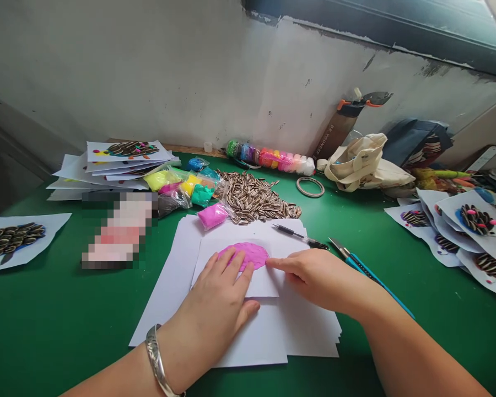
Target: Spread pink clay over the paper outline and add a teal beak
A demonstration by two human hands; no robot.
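My left hand lies flat on a small white card, fingers stretched out, fingertips on a flattened patch of pink clay. My right hand reaches in from the right with its index finger pressing the clay's right edge; the other fingers curl under, holding nothing that I can see. The card rests on a stack of white paper on the green table. A silver bracelet is on my left wrist.
A pile of sunflower seeds and bags of coloured clay lie behind the paper. A pen and a blue craft knife lie to the right. Finished seed pictures are stacked at left and right. A tape ring and cloth bag sit near the wall.
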